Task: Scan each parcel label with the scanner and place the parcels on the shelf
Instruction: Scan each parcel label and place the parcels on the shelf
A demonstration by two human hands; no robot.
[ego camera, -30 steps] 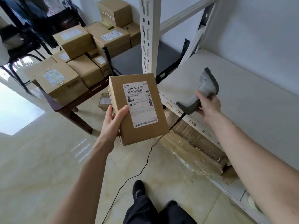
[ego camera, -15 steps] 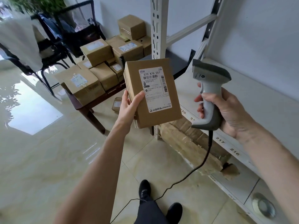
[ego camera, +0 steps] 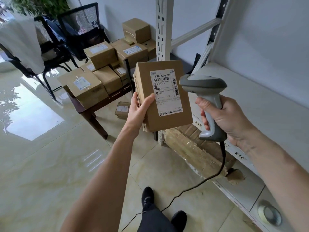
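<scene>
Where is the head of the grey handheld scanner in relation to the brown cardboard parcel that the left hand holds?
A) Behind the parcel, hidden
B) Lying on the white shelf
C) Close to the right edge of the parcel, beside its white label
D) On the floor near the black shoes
C: the right hand grips the grey handheld scanner, whose head sits just right of the brown cardboard parcel and its white label, held by the left hand.

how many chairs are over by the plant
2: one black mesh-back chair by the wall behind the parcel table, and a nearer one at the left edge, draped in white cloth. More could be hidden behind the cloth.
</scene>
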